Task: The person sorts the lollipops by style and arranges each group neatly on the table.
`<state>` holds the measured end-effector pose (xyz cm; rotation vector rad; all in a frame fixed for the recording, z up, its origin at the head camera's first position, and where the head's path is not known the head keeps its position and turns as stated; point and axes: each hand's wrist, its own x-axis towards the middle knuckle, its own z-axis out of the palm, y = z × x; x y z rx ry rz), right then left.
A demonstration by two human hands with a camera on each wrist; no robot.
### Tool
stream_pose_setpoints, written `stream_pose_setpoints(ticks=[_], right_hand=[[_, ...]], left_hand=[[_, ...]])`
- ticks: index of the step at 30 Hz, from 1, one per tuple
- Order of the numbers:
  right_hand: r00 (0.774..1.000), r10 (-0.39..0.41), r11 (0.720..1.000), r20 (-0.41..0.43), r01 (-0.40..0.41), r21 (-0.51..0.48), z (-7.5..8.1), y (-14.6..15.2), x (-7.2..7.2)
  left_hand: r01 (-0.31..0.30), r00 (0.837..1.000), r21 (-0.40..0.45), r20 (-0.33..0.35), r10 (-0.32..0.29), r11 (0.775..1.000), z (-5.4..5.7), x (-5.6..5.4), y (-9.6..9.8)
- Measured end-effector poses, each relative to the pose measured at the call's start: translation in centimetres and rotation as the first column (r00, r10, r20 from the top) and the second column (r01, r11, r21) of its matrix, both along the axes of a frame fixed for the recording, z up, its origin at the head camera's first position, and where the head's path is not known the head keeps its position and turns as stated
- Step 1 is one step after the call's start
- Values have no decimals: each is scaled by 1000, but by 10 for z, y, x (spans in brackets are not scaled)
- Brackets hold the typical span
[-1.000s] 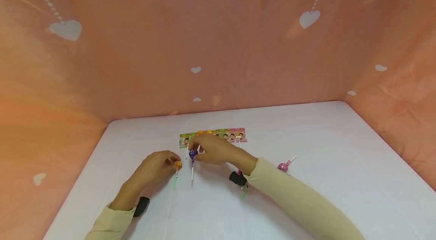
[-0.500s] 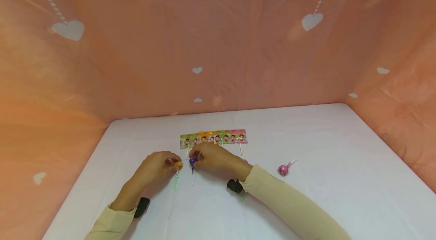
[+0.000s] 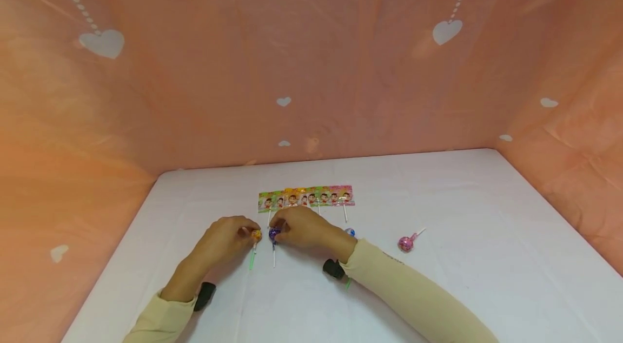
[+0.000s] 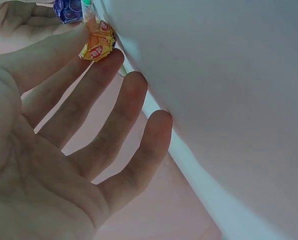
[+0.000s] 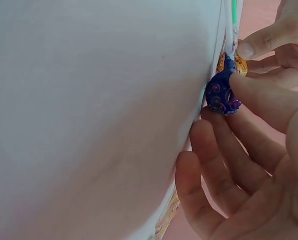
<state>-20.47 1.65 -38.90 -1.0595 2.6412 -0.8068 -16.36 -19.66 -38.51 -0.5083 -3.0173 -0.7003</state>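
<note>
My left hand (image 3: 221,240) pinches a lollipop in an orange-yellow wrapper (image 4: 100,44) between thumb and fingers, its green stick (image 3: 252,262) pointing toward me. Just to its right, my right hand (image 3: 303,226) holds a purple-wrapped lollipop (image 5: 221,92) by its head, thumb on one side and fingertips on the other. Its white stick (image 3: 274,257) also points toward me, roughly alongside the green one. Both lollipops are at the white tabletop, heads a small gap apart. In the left wrist view the remaining fingers of my left hand spread along the table surface.
Behind my hands lies a row of flat lollipops in green, orange and pink cartoon wrappers (image 3: 323,196), sticks toward me. A pink lollipop (image 3: 406,244) lies to the right. A blue-and-white lollipop (image 3: 350,232) and a green stick (image 3: 348,283) show partly from behind my right arm.
My right hand has moved toward me with the purple lollipop, away from the flat row and down beside the orange one. My left hand has stayed in place with its lollipop.
</note>
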Motion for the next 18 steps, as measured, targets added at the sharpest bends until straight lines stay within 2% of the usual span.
stream_pose_setpoints(ticks=[18], right_hand=[[1000, -18, 999, 11, 17, 39, 2, -1, 0]], left_hand=[[32, 999, 24, -9, -32, 999, 1, 0, -2]])
